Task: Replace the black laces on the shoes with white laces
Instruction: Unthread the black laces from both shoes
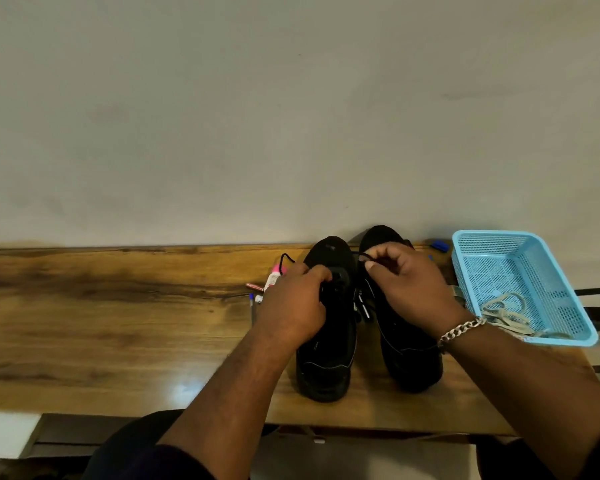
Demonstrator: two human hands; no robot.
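Light was dim and warm, with one glare patch on the table [182, 389] near its front edge. Shoes [329, 341] read as near-featureless black; the wall [291, 116] was evenly lit, greyish. Wide-angle bowing showed at the edges, with soft focus overall.

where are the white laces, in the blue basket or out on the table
In: the white laces lie bundled inside the blue plastic mesh basket, near its front corner.

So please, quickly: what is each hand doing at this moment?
Left hand: fingers curled on the laces of the left shoe.
Right hand: pinching a black lace above the right shoe.
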